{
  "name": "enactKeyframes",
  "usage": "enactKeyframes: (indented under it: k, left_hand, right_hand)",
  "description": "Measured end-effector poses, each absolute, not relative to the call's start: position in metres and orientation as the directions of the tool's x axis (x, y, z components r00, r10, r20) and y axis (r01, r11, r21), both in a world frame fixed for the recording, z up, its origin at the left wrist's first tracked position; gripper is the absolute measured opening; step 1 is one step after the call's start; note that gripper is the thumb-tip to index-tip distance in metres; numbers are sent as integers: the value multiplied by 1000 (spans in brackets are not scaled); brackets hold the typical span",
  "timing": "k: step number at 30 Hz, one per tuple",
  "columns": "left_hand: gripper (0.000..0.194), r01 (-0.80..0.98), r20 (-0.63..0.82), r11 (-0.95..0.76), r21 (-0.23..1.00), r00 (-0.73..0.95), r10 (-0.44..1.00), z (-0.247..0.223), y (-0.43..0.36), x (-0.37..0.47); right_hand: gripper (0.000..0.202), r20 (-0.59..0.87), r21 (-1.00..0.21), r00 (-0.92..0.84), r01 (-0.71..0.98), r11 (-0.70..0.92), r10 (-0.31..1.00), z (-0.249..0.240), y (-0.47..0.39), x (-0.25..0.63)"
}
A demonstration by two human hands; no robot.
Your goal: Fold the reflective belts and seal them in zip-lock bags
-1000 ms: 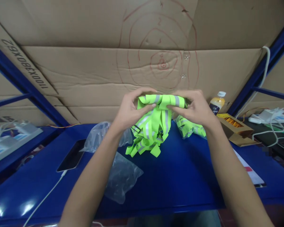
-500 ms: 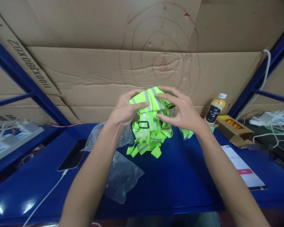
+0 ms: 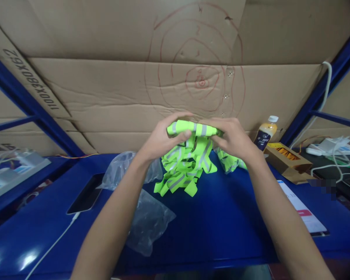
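A neon yellow-green reflective harness [image 3: 186, 167] with grey stripes hangs in loops from both hands, its lower straps lying on the blue tabletop. My left hand [image 3: 166, 138] grips the folded top band from the left, thumb in front and fingers behind. At the band's right end my right hand [image 3: 229, 132] is closed, thumb below and fingers above. Part of the band is hidden behind the right fingers. Just right of the straps lies a bagged neon green bundle [image 3: 229, 159]. Clear plastic bags [image 3: 151, 221] lie beneath and beside my left forearm.
To the left, a dark phone [image 3: 86, 194] has a white cable plugged in. On the right are a juice bottle [image 3: 264, 134], an open cardboard box [image 3: 290, 163] and a lit phone [image 3: 306, 214]. Cardboard sheets [image 3: 105, 85] with red rings close off the back.
The folded top band has tipped flatter and stretched wider between my hands. My right fingers have closed onto its right end, and the black buckle has gone from sight.
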State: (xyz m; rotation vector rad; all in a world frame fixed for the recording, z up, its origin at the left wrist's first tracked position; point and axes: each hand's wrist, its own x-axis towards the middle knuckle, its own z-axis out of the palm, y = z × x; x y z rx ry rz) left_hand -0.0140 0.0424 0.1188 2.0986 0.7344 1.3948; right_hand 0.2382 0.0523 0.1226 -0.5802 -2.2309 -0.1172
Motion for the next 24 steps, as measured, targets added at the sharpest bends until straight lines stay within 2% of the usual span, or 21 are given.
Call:
enactKeyframes:
  k: [2, 4, 6, 8, 11, 13, 17, 19, 21, 24]
  left_hand:
    - [66, 54, 521, -564, 824, 318, 792, 116, 44, -13]
    - [59, -37, 381, -389, 920, 303, 873, 115, 43, -10]
    - [50, -106, 312, -293, 950, 315, 896, 115, 42, -6]
    - [53, -173, 324, -282, 944, 309, 894, 116, 44, -5]
    - [57, -154, 413, -386, 910, 243, 878, 116, 49, -13]
    - [52, -9, 505, -518, 856, 237, 830, 115, 50, -21]
    - [39, 240, 645, -731, 638, 351, 679, 119, 42, -27]
    - [31, 270, 666, -779, 566, 407, 625, 122, 36, -23]
    - [28, 277, 699, -814, 510, 419, 580, 123, 34, -19]
    - [46, 254, 749, -833, 492, 365, 553, 120, 40, -16]
  right_hand:
    - [47, 792, 17, -537, 496, 868, 292, 115, 59, 234]
    - [48, 840, 119, -498, 553, 825, 213, 108, 66, 228]
    - [46, 871, 170, -470, 565, 807, 145, 103, 70, 224]
    - [48, 858, 172, -492, 546, 820, 148, 105, 66, 223]
    - [58, 738, 87, -609, 514, 854, 291, 120, 47, 226]
    - [62, 695, 16, -627, 502, 864, 352, 131, 33, 232]
    - [68, 717, -50, -575, 521, 852, 393, 142, 26, 242]
    - [53, 640, -102, -625, 508, 855, 447, 142, 28, 244]
    - [26, 570, -165, -661, 489, 856, 488, 140, 31, 245]
    - [6, 608, -192, -624, 484, 854, 491, 138, 32, 242]
